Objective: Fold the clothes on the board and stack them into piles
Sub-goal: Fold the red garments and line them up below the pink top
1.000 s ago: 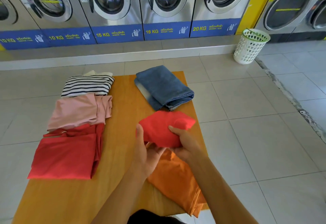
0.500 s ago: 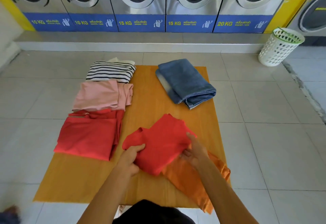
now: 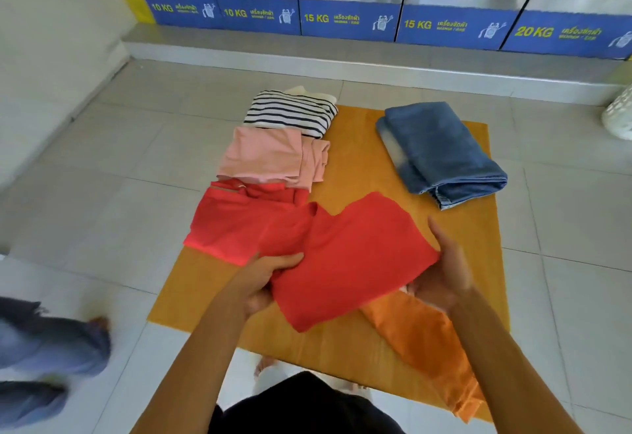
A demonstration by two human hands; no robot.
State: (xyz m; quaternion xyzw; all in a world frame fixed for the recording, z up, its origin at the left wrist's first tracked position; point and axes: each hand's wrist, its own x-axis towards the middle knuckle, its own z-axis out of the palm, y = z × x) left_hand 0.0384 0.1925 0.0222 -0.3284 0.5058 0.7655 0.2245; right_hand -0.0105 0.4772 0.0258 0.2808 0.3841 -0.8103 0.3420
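A folded red cloth [image 3: 349, 262] hangs just above the orange board [image 3: 355, 167], held flat between both hands. My left hand [image 3: 266, 279] grips its left edge; my right hand [image 3: 444, 276] holds its right edge from below. Its left corner overlaps a folded red garment [image 3: 239, 225] at the board's left. Behind that lie a folded pink garment [image 3: 266, 155] and a striped one [image 3: 294, 110]. Folded jeans [image 3: 441, 153] rest at the back right. An orange garment [image 3: 427, 348] lies under my right forearm.
Washing machines [image 3: 349, 20] on a raised step line the back wall. A white laundry basket [image 3: 619, 115] stands at the right edge. A blurred heap of bluish clothes [image 3: 44, 348] lies on the tiled floor at the left. My bare foot [image 3: 266, 365] shows below the board.
The red cloth has moved left from the board's middle toward the red garment and now lies flatter and wider between my hands. The camera view has swung left and down.
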